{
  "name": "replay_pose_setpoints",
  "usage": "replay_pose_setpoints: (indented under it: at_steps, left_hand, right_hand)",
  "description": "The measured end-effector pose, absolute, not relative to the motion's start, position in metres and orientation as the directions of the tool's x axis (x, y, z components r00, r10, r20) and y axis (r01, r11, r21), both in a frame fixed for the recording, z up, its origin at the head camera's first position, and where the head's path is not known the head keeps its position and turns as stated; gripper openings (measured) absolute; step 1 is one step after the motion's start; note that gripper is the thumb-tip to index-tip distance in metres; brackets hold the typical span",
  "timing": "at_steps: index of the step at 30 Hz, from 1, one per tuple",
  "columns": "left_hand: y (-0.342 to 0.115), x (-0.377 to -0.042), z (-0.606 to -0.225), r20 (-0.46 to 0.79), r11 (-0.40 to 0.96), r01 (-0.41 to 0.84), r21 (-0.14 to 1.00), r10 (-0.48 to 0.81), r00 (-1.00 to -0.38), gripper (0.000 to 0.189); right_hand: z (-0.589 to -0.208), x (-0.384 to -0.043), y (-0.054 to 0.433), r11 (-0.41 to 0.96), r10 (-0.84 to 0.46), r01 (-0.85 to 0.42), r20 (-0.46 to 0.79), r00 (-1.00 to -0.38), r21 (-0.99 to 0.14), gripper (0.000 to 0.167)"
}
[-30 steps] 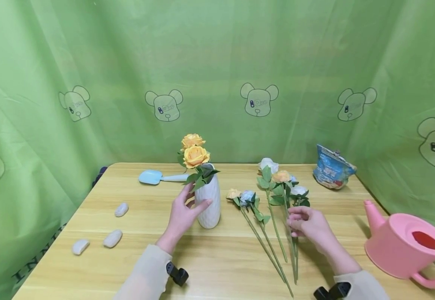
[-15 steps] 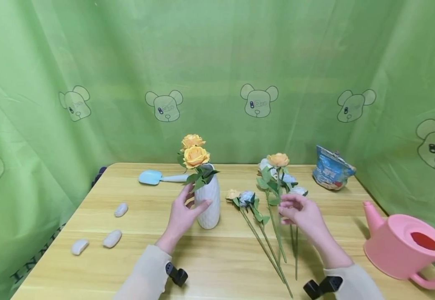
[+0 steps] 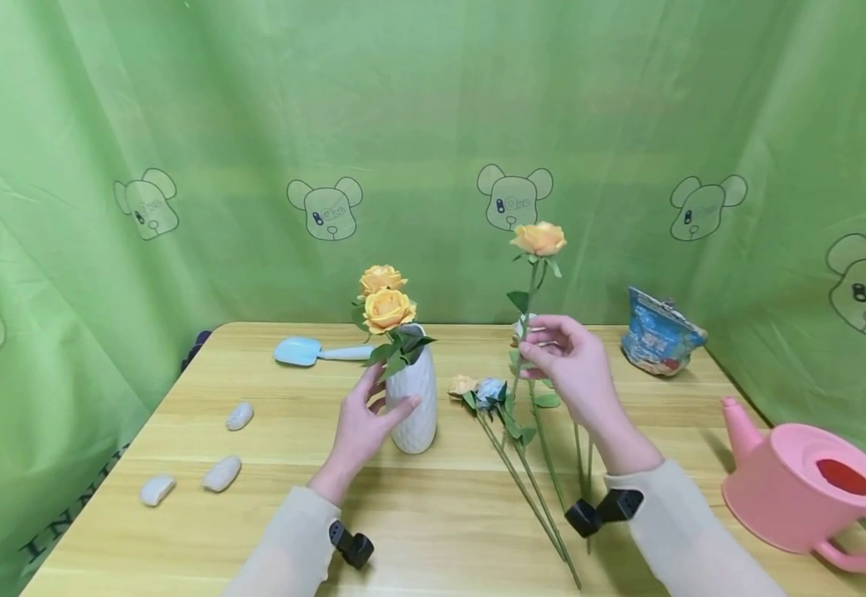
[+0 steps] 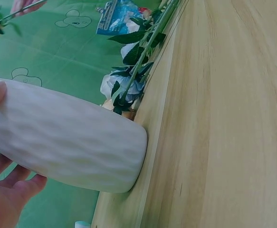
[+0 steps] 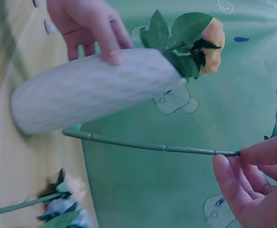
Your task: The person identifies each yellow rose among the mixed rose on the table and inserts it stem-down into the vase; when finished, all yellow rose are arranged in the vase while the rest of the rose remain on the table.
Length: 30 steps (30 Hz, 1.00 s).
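A white textured vase (image 3: 415, 406) stands upright on the table, two orange-yellow roses (image 3: 389, 311) leaning out of its mouth. My left hand (image 3: 361, 424) holds the vase from the left, thumb on the near side and fingers behind. To the right of the vase, my right hand (image 3: 573, 369) pinches the green stem (image 5: 162, 147) of a peach-orange rose (image 3: 540, 239) between thumb and fingertips. This rose is raised upright over the table, its bloom well above the hand. In the right wrist view the stem's bent lower end lies close beside the vase.
Blue and cream roses (image 3: 490, 393) and other stems lie right of the vase, some hidden behind my right hand. A blue trowel (image 3: 300, 352), several pale stones (image 3: 222, 473), a blue bag (image 3: 660, 333) and a pink watering can (image 3: 791, 489) stand or lie around.
My right hand has lifted the peach-orange rose from among the lying flowers, moving up and left toward the vase. The left hand and vase have stayed in place.
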<state>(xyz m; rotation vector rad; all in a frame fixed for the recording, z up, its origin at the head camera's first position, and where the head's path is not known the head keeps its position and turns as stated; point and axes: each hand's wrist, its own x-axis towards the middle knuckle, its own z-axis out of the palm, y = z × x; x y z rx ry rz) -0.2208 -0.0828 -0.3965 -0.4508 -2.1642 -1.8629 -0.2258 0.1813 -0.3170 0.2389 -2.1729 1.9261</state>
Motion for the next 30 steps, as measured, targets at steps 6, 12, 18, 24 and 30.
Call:
replay_pose_setpoints:
  at_steps: [6,12,18,24,30]
  left_hand:
    - [-0.083,-0.221,-0.397,0.392,0.138,0.398,0.907,0.07,-0.917,0.07]
    - [-0.083,-0.219,-0.396,0.391,0.143,0.396,0.907,0.064,-0.918,0.07]
    - [-0.084,-0.221,-0.398,0.389,0.146,0.394,0.907,0.064,-0.919,0.07]
    - [-0.085,-0.237,-0.418,0.393,0.139,0.395,0.908,0.045,-0.918,0.073]
    - [-0.085,-0.241,-0.427,0.411,0.138,0.412,0.9,0.039,-0.911,0.072]
  right_hand:
    - [-0.294,-0.237,0.166,0.089,0.042,-0.324,0.329,-0.943,-0.942,0.038]
    - [-0.271,-0.249,0.148,0.022,0.1,-0.408,0.408,-0.907,-0.913,0.035]
    - [-0.24,-0.259,0.13,-0.034,0.145,-0.462,0.453,-0.88,-0.886,0.034]
    - [-0.217,-0.267,0.113,-0.119,0.185,-0.53,0.506,-0.843,-0.839,0.032]
    - [-0.217,-0.273,0.102,-0.117,0.189,-0.543,0.518,-0.834,-0.831,0.032]
